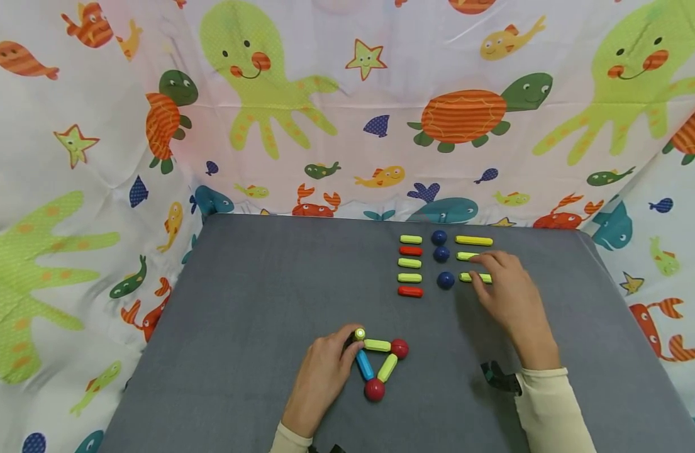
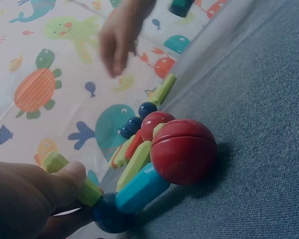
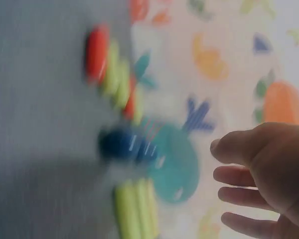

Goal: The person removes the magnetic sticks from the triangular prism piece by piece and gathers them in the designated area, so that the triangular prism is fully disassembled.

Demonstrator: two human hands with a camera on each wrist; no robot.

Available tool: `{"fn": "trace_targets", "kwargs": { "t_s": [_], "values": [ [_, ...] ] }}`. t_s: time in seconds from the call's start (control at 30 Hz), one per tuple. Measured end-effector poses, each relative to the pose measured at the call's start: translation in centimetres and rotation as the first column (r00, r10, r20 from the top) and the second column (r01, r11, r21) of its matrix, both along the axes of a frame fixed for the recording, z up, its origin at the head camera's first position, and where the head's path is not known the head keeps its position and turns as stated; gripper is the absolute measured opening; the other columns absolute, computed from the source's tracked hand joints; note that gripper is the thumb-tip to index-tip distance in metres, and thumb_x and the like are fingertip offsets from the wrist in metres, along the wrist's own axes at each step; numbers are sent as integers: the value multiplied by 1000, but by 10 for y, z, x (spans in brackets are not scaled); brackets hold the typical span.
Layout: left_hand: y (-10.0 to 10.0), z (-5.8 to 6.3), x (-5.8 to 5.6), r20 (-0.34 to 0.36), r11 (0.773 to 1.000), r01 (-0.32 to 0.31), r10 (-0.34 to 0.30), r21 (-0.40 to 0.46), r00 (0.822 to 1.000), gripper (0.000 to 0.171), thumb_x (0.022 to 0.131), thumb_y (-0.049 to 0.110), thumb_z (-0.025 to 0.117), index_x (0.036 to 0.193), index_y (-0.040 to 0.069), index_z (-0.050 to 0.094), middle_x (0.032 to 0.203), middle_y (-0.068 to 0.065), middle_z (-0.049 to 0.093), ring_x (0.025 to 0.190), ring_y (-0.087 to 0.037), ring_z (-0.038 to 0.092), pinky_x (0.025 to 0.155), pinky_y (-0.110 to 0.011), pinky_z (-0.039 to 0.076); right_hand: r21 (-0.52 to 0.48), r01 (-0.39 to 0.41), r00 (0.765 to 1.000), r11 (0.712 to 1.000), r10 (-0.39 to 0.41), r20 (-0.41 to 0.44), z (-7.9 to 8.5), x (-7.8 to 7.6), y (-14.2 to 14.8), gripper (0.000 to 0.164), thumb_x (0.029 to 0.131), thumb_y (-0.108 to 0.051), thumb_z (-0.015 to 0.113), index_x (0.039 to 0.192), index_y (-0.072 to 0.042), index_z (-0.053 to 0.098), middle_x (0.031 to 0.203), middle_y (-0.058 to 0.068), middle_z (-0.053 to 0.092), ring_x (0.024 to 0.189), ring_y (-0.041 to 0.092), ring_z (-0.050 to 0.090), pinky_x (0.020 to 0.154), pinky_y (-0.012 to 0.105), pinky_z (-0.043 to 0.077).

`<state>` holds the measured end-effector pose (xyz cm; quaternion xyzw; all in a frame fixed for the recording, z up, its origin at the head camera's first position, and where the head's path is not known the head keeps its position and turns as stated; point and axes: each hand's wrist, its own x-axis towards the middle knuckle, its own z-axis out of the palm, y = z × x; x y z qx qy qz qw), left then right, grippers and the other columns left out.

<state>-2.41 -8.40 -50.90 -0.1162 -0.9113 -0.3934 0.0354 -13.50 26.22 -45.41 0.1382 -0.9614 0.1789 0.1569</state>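
Note:
My left hand (image 1: 322, 372) pinches a yellow-green stick (image 2: 92, 191) standing up from a dark blue ball (image 2: 111, 215) at one corner of a triangle. A blue stick (image 1: 365, 365) and two yellow-green sticks (image 1: 387, 368) form its sides, with red balls (image 1: 374, 389) at the other two corners. Fingers hide the blue ball in the head view. Fingers apart and holding nothing, my right hand (image 1: 514, 301) hovers over the right-hand column of yellow-green sticks (image 1: 475, 241). The right wrist view shows its thumb and fingers (image 3: 241, 196) spread above the table.
Three dark blue balls (image 1: 446, 280) form a column beside those sticks. Left of them lies a column of short yellow-green sticks (image 1: 409, 263) and red sticks (image 1: 411, 292). The grey table (image 1: 268, 283) meets a sea-animal curtain (image 1: 324, 75) at its back and sides.

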Motion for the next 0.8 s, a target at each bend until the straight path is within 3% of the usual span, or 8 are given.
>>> {"fn": "trace_targets", "kwargs": {
  "t_s": [0.17, 0.33, 0.57, 0.8],
  "values": [
    [0, -1, 1, 3, 1000, -6, 6, -2, 1000, 28, 99, 18, 76, 127, 18, 72, 91, 1, 74, 60, -2, 55, 50, -23, 43, -65, -99, 992, 993, 94, -84, 15, 21, -44, 31, 93, -9, 82, 122, -4, 73, 124, 16, 67, 119, 38, 59, 101, 59, 52],
    [-1, -2, 3, 1, 1000, -13, 13, -11, 1000, 35, 97, 13, 78, 131, 17, 71, 116, -4, 77, 89, -13, 73, 69, -30, 59, -126, -197, 979, 972, 187, -85, 19, 40, -82, 31, 93, -12, 82, 122, -8, 73, 126, 10, 67, 120, 31, 59, 102, 52, 53],
    [-1, -6, 3, -12, 999, -27, 27, -45, 1000, 34, 95, 11, 80, 127, 14, 72, 117, -6, 77, 96, -21, 76, 75, -36, 61, -174, -315, 949, 933, 311, -49, 4, 63, -123, 27, 97, -18, 80, 123, -14, 74, 126, 3, 69, 119, 23, 62, 101, 46, 55],
    [-1, -7, 2, -21, 998, -23, 22, -62, 1000, 32, 96, 13, 79, 127, 12, 72, 116, -8, 78, 93, -23, 77, 72, -35, 62, -179, -360, 927, 915, 373, 44, -14, 83, -152, 31, 97, -20, 81, 127, -16, 73, 122, -4, 70, 115, 17, 66, 97, 42, 58]
  ]
}}
